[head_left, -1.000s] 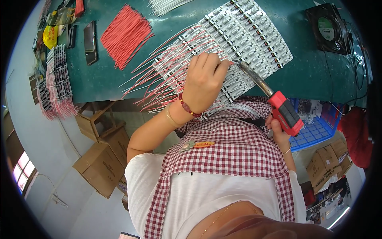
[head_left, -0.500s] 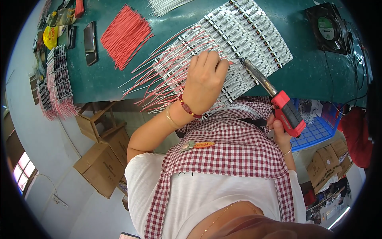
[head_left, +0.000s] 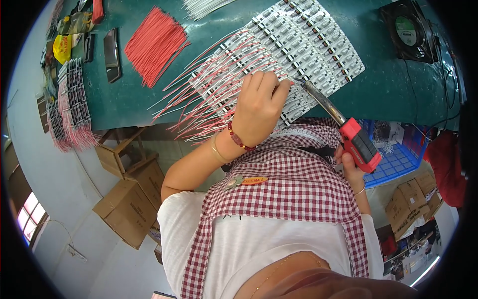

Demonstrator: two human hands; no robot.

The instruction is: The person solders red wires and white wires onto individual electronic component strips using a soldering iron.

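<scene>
My left hand (head_left: 259, 104) is closed in a pinch above a panel of small circuit boards (head_left: 318, 50), with a thin wire end just showing at the fingertips. Most of that wire is hidden by the hand. Rows of red and white wires (head_left: 199, 107) fan out leftward from the panel's left part. In my right hand (head_left: 352, 169) is a soldering iron (head_left: 359, 144) with a red and black handle. Its metal barrel slants up and left, and the tip is at the boards close to my left fingertips. Whether tip and wire touch is too small to tell.
On the green table (head_left: 348, 104) lie a bundle of red wires (head_left: 155, 47), white wires (head_left: 206, 6) and a phone (head_left: 112, 55). A black fan (head_left: 408, 32) stands at far right. Wired boards (head_left: 74, 99) hang over the left edge. Below are a blue basket (head_left: 398, 162) and cardboard boxes (head_left: 127, 212).
My left hand has moved slightly right and down. The soldering iron's tip has dropped a little, staying close to the left fingertips. The panel appears shifted slightly left in view.
</scene>
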